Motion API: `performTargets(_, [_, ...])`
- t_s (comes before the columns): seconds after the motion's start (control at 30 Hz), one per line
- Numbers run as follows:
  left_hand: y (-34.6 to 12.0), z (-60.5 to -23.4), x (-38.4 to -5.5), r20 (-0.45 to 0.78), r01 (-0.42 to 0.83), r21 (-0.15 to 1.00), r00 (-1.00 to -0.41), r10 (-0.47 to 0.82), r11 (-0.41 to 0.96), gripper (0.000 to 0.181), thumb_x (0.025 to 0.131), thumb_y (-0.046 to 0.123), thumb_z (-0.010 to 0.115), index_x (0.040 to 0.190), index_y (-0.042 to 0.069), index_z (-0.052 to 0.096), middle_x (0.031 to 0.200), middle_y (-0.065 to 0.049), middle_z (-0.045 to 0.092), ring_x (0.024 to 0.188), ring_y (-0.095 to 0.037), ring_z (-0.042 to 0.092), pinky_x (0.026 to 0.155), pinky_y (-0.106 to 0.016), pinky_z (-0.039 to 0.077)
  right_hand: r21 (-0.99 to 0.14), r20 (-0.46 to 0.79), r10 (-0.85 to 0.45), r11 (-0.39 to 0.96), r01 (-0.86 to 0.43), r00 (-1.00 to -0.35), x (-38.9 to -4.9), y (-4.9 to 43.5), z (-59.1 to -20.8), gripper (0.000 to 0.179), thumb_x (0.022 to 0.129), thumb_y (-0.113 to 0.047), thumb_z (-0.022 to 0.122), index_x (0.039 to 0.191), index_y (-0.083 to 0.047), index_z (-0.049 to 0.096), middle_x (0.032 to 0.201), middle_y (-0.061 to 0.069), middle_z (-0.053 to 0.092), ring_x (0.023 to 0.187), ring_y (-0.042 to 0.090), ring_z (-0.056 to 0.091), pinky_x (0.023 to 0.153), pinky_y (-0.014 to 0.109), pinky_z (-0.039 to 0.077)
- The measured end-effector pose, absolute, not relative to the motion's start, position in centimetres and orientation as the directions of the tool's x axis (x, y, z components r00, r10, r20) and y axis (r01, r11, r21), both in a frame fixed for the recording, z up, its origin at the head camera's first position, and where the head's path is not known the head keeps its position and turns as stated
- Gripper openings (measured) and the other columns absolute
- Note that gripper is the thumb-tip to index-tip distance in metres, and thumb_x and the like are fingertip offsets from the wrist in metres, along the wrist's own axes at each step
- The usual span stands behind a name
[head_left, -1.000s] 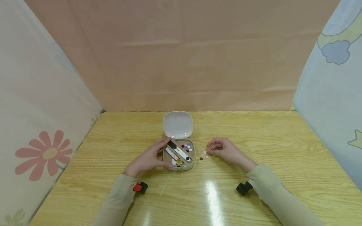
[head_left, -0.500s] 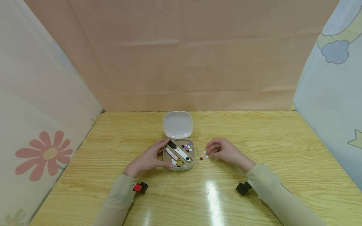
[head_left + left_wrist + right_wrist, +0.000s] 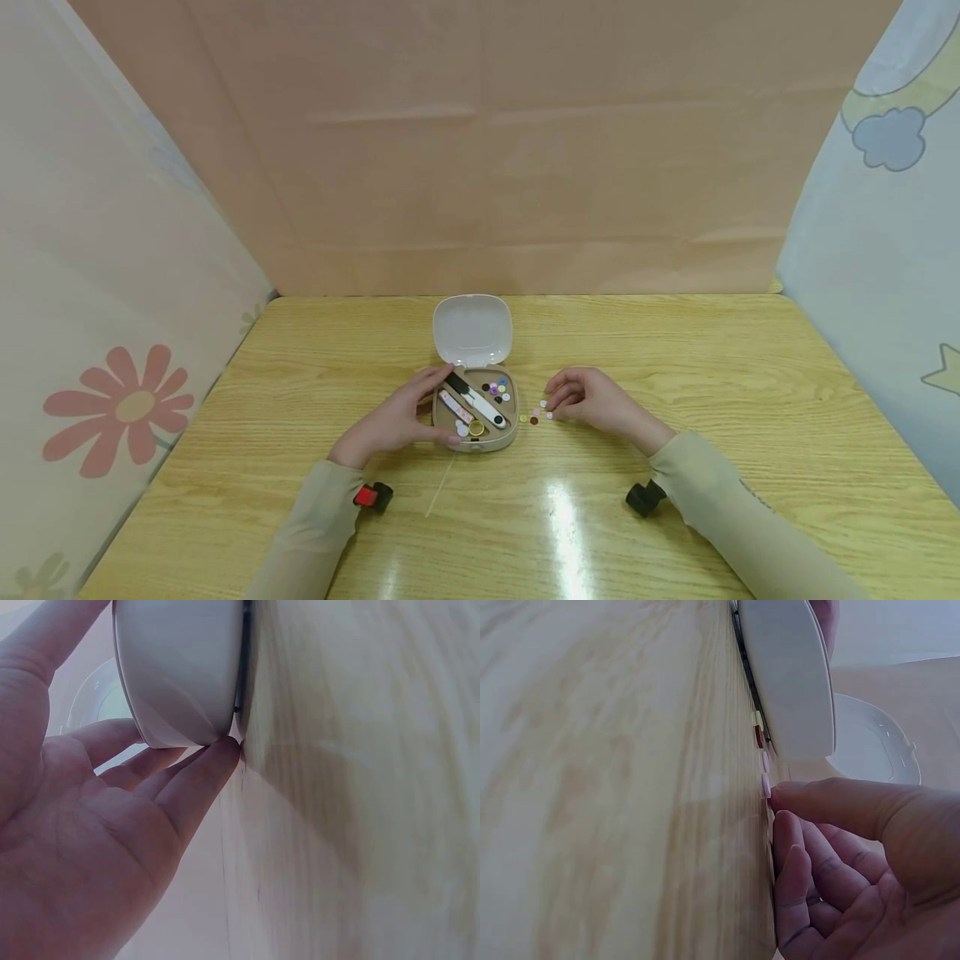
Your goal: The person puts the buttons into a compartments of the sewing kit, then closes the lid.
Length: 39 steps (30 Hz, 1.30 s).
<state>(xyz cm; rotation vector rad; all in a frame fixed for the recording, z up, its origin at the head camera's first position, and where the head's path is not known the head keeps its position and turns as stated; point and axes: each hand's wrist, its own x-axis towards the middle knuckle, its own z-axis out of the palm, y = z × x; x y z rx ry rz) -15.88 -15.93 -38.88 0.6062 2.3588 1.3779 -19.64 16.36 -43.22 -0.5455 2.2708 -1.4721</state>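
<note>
My left hand [image 3: 397, 421] grips the left side of a small beige sewing box [image 3: 497, 445], thumb at its front and fingers toward the back. Its clear white lid [image 3: 472, 331] stands raised. Inside lie a white tool with a black end [image 3: 480, 403], a patterned strip [image 3: 455, 407], a gold ring [image 3: 476, 428] and several buttons. To the right of the box, my right hand [image 3: 600, 406] rests low by loose buttons, fingers loosely bent. Its thumb tip [image 3: 784, 796] is right at a lilac button [image 3: 766, 784]. A dark red button [image 3: 534, 421] and yellow button [image 3: 523, 419] lie nearer the box.
The wooden table [image 3: 330, 333] meets a plain backdrop [image 3: 480, 167] behind the box. Printed side panels stand left and right. A thin pale strand [image 3: 440, 489] lies in front of the box. A black wrist camera [image 3: 645, 498] hangs beneath the right sleeve.
The right hand has shifted very slightly toward the box, its fingertips staying at the loose buttons. The left hand keeps its hold on the box.
</note>
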Motion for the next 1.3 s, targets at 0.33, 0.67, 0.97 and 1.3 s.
performTargets(0.33, [-16.0, -39.0, -16.0, -0.077, 0.188, 0.877, -0.853, 0.516, 0.443, 0.099, 0.073, 0.012, 0.084, 0.15, 0.002, 0.024, 0.154, -0.015, 0.021, 0.137, -0.031, 0.027, 0.108, -0.047, 0.033, -0.912, -0.097, -0.5, 0.392, -0.124, -0.861, -19.8, 16.1, -43.5, 0.024, 0.081, 0.01, 0.068, 0.103, 0.007, 0.06, 0.088, 0.013, 0.068, 0.082, 0.022, 0.064, 0.068, 0.024, 0.053])
performTargets(0.67, [-16.0, -39.1, -16.0, -0.07, 0.201, 0.872, -0.851, 0.52, 0.446, 0.098, 0.073, 0.013, 0.084, 0.15, 0.002, 0.024, 0.153, -0.016, 0.022, 0.137, -0.031, 0.028, 0.108, -0.048, 0.033, -0.907, -0.094, -0.485, 0.402, -0.126, -0.87, -19.6, 15.7, -43.4, 0.024, 0.079, 0.01, 0.069, 0.101, 0.006, 0.06, 0.086, 0.012, 0.067, 0.079, 0.021, 0.063, 0.068, 0.025, 0.054])
performTargets(0.97, [-16.1, -39.1, -15.9, -0.068, 0.203, 0.872, -0.852, 0.52, 0.447, 0.098, 0.073, 0.013, 0.084, 0.15, 0.001, 0.024, 0.154, -0.017, 0.021, 0.137, -0.033, 0.028, 0.107, -0.05, 0.033, -0.912, -0.089, -0.489, 0.39, -0.126, -0.868, -19.5, 15.6, -43.4, 0.026, 0.079, 0.008, 0.071, 0.102, 0.008, 0.059, 0.086, 0.013, 0.066, 0.078, 0.022, 0.062, 0.068, 0.025, 0.054])
performTargets(1.3, [-16.5, -40.9, -16.8, -0.062, 0.209, 0.87, -0.852, 0.52, 0.446, 0.101, 0.072, 0.015, 0.085, 0.151, 0.006, 0.023, 0.154, -0.013, 0.02, 0.137, -0.03, 0.028, 0.107, -0.047, 0.034, -0.904, -0.081, -0.487, 0.403, -0.141, -0.87, -19.5, 15.5, -43.6, 0.024, 0.078, 0.01, 0.07, 0.1, 0.006, 0.061, 0.084, 0.012, 0.065, 0.076, 0.02, 0.06, 0.065, 0.024, 0.053])
